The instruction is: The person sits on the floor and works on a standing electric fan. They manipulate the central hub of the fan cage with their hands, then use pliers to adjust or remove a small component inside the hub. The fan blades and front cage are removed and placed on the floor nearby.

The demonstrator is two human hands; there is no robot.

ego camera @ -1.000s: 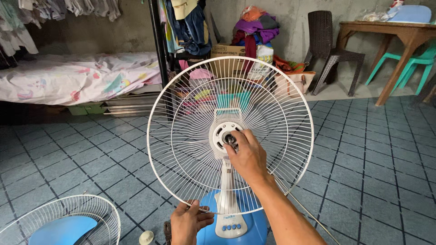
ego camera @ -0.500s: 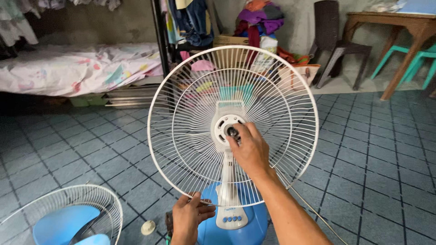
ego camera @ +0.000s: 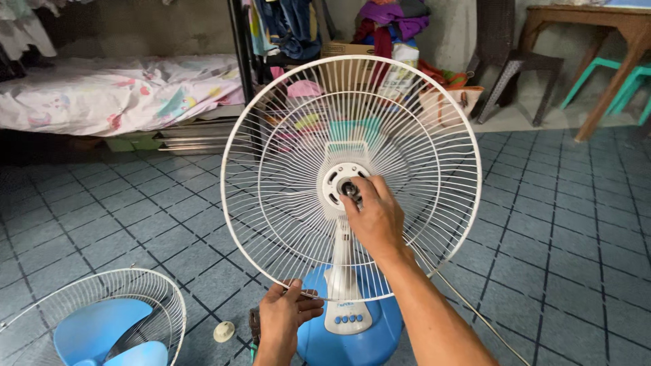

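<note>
Outwardly, the tiled floor (ego camera: 556, 257) is carrying everything — a bed (ego camera: 115, 95) with a patterned sheet is running along the back wall, and a wooden desk (ego camera: 597, 27) is standing at the far right beside a dark chair (ego camera: 505, 54). At the centre, a fan (ego camera: 349, 318) with a blue base and white stem is standing upright, and its white rear guard (ego camera: 285, 135) is sitting on the motor with nothing in front of it. Judging by that, the stripping-down is looking well along: the front guard (ego camera: 135, 291) is lying flat on the floor at lower left with the blue blade (ego camera: 102, 332) resting inside it, and a small cream cap (ego camera: 224, 331) is lying on the tiles just beside it. What is left seems to be the rear guard itself and the ring at its hub (ego camera: 339, 179).

The right hand (ego camera: 376, 217) is reaching to that hub, its fingertips closing round the dark shaft (ego camera: 350, 188) at the middle — a pinching grip. The left hand (ego camera: 288, 318) is curling its fingers over the guard's bottom rim, steadying it near the base.
</note>
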